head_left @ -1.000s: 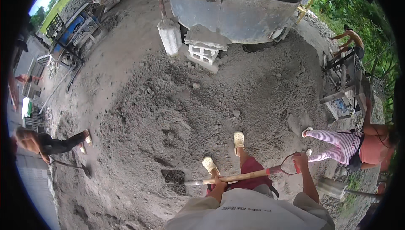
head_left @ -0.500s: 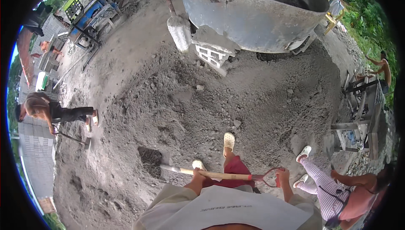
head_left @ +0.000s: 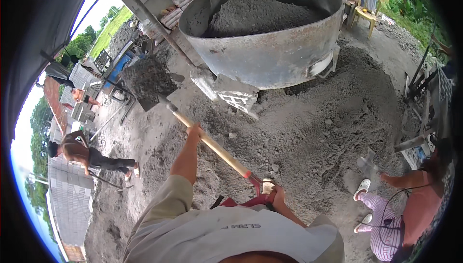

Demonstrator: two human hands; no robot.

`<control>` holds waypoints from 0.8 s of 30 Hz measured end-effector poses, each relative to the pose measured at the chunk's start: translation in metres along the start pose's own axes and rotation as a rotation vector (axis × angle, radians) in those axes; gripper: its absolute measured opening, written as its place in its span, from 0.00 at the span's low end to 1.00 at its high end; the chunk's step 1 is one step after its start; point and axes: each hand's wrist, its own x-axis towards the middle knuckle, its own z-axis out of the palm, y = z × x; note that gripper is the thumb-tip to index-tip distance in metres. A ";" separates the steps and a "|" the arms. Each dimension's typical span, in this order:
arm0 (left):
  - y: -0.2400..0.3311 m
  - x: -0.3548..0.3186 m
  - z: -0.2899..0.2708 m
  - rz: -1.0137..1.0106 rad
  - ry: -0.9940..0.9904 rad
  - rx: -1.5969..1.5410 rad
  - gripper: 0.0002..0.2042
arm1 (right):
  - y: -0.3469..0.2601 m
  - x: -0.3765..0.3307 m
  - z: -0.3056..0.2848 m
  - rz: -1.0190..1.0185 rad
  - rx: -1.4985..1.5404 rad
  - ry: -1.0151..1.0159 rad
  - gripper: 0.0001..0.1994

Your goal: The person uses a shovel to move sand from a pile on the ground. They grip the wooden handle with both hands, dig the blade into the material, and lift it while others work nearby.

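Both my hands are on a shovel (head_left: 219, 151) with a wooden shaft and a red handle. My left hand (head_left: 194, 131) is closed round the shaft below the blade end. At the rear, my right hand (head_left: 278, 197) grips the red handle. A heap of dark grey sand-like mix (head_left: 147, 77) rides on the raised blade, whose metal shows only at its lower edge. Ahead and to the right of the blade stands a large round metal tub (head_left: 270, 55), with more grey mix (head_left: 260, 12) piled inside.
Loose grey material (head_left: 308, 133) covers the ground. Hollow concrete blocks (head_left: 236, 96) and a slanting post (head_left: 154, 19) stand by the tub. At left a person (head_left: 79, 152) holds a shovel; at right another person (head_left: 419, 200) holds a shovel close by. A yellow chair (head_left: 365, 14) stands behind.
The shovel has risen from the ground and swung forward, its blade loaded with mix. My left arm has stretched forward; my right hand has moved left. The view has tilted up.
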 end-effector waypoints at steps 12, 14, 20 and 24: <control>0.141 -0.083 0.179 0.515 -0.291 0.774 0.36 | -0.055 -0.067 0.107 0.774 0.908 -0.412 0.05; 0.129 -0.113 0.193 0.646 -0.185 0.878 0.35 | -0.056 -0.061 0.087 0.699 0.910 -0.461 0.10; 0.083 -0.157 0.192 0.601 -0.244 0.766 0.32 | -0.057 -0.047 0.022 0.514 0.805 -0.399 0.11; 0.013 -0.161 0.168 0.374 -0.467 0.337 0.30 | -0.036 -0.009 -0.048 0.116 0.486 -0.120 0.12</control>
